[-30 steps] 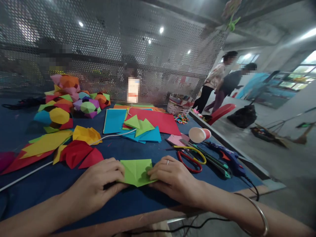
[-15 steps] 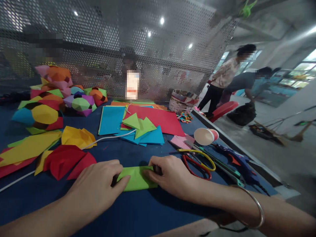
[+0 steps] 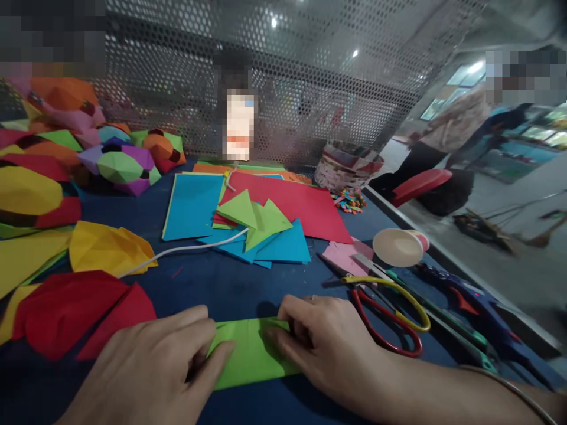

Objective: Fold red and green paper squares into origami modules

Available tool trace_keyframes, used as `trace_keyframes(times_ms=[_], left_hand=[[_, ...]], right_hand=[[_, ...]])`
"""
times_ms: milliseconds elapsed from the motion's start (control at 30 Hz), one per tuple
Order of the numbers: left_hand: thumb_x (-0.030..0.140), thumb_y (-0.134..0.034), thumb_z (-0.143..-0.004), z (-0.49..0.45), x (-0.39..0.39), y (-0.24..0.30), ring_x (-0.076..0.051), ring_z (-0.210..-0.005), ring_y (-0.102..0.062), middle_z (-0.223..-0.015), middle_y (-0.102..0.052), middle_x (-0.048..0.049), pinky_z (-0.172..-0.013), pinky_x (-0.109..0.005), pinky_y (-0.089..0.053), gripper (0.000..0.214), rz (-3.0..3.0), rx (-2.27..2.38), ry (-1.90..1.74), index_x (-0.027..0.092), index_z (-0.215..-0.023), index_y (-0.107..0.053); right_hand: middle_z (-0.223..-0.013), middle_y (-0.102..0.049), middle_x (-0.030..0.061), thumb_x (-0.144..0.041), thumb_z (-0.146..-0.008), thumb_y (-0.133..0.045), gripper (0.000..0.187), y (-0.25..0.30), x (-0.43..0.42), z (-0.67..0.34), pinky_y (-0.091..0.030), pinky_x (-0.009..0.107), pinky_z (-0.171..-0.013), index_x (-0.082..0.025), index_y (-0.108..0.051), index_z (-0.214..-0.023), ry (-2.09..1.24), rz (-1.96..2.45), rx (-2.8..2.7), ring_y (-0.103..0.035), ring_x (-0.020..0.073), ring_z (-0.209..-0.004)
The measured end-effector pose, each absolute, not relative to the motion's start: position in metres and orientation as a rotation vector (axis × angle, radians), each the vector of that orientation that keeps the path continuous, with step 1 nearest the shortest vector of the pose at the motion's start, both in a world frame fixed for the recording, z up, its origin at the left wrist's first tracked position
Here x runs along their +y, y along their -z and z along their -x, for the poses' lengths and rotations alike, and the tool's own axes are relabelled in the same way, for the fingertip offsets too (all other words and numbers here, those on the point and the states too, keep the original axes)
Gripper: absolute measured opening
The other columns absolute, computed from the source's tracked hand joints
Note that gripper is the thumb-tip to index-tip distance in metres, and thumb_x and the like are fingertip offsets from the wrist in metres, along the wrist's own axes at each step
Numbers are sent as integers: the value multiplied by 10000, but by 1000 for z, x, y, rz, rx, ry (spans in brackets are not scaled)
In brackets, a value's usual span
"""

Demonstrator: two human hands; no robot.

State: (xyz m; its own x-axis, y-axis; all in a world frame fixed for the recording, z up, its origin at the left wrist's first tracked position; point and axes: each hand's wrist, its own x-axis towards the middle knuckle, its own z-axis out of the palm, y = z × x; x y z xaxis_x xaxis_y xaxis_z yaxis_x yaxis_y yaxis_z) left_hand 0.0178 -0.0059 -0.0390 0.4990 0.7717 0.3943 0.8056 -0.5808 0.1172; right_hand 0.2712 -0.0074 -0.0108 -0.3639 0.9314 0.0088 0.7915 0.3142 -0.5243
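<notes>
A folded strip of light green paper [image 3: 252,351] lies on the dark blue tabletop between my hands. My left hand [image 3: 153,360] is closed on its left end, the thumb on top and the fingertips along the far edge. Its right end is pinched by my right hand [image 3: 332,348], with the thumb on the paper and the fingers curled behind. Beyond the strip are folded light green pieces [image 3: 261,221] on blue folded paper [image 3: 287,248]. To the right of my right hand rest scissors [image 3: 390,313] with yellow and red handles.
Colourful paper balls [image 3: 124,165] and folded red paper [image 3: 80,313] crowd the left side. A white cord [image 3: 190,245] crosses the table. On the right are a paper cup [image 3: 398,247], a blue glue gun [image 3: 478,307] and a woven basket [image 3: 348,168]. Two people stand or bend in the background.
The view has moved closer and lower, so the table things look larger. Both hands keep hold of the green paper strip, which has hardly changed.
</notes>
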Motion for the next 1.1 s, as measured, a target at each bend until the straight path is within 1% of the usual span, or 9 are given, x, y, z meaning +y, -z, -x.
trace_keyframes(times_ms=[200, 333, 433, 567, 633, 733, 833, 967, 1100], left_hand=[[292, -462, -1041, -20, -9, 42, -118, -388, -493, -572, -393, 75, -462, -326, -236, 412, 2584, -1380, 592, 263, -652, -331], [289, -414, -1068, -21, -12, 38, -126, -408, -513, -575, -426, 68, -482, -328, -252, 421, 2580, -1459, 515, 258, -653, -351], [286, -440, -1052, -19, -11, 38, -127, -397, -524, -569, -457, 60, -459, -322, -231, 412, 2615, -1411, 599, 255, -647, -375], [269, -483, -1019, -15, -7, 39, -125, -358, -464, -542, -429, 61, -434, -331, -205, 404, 2660, -1354, 699, 257, -631, -371], [310, -511, -1022, -11, -6, 41, -134, -389, -468, -565, -459, 55, -435, -337, -215, 375, 2657, -1405, 734, 260, -657, -439], [382, -560, -1025, -7, -4, 44, -162, -534, -584, -637, -564, 32, -473, -293, -336, 283, 2748, -1531, 735, 271, -769, -608], [403, -591, -1030, -7, -5, 47, -193, -718, -701, -736, -670, 6, -583, -249, -486, 214, 2922, -1458, 725, 286, -903, -717], [387, -606, -1040, -13, -7, 47, -220, -889, -757, -896, -768, -17, -725, -254, -584, 192, 2999, -1229, 744, 302, -1058, -777], [299, -598, -1057, -17, -7, 39, -216, -967, -770, -1013, -817, -13, -823, -261, -611, 214, 3041, -908, 725, 312, -1158, -787]], right_hand=[[-583, -525, -69, -182, -936, -682, 155, 17, -9, -274, -228, 230, -550, -204, -638, -788, -532, 1464, -2282, -451, 92, -540], [-580, -514, -66, -188, -941, -667, 157, 19, -11, -273, -215, 244, -544, -210, -625, -791, -506, 1473, -2284, -445, 100, -539], [-584, -502, -66, -191, -934, -663, 154, 19, -11, -272, -211, 252, -548, -214, -608, -792, -518, 1488, -2296, -443, 106, -543], [-602, -506, -65, -167, -902, -674, 146, 16, -9, -272, -201, 260, -558, -219, -584, -799, -550, 1528, -2317, -444, 107, -553], [-614, -518, -61, -168, -894, -688, 161, 14, -9, -271, -189, 267, -564, -219, -569, -798, -568, 1562, -2329, -444, 108, -560], [-619, -514, -61, -183, -901, -706, 193, 11, -8, -269, -152, 282, -568, -218, -549, -793, -574, 1624, -2347, -418, 104, -553], [-625, -500, -63, -211, -926, -709, 226, 8, -8, -266, -125, 295, -570, -216, -532, -787, -583, 1661, -2355, -383, 98, -543], [-605, -466, -73, -219, -945, -719, 227, 8, -8, -265, -127, 297, -573, -215, -550, -793, -588, 1700, -2342, -382, 99, -540], [-599, -458, -88, -191, -942, -731, 144, 11, -8, -267, -178, 273, -556, -224, -615, -864, -579, 1643, -2322, -395, 109, -535]])
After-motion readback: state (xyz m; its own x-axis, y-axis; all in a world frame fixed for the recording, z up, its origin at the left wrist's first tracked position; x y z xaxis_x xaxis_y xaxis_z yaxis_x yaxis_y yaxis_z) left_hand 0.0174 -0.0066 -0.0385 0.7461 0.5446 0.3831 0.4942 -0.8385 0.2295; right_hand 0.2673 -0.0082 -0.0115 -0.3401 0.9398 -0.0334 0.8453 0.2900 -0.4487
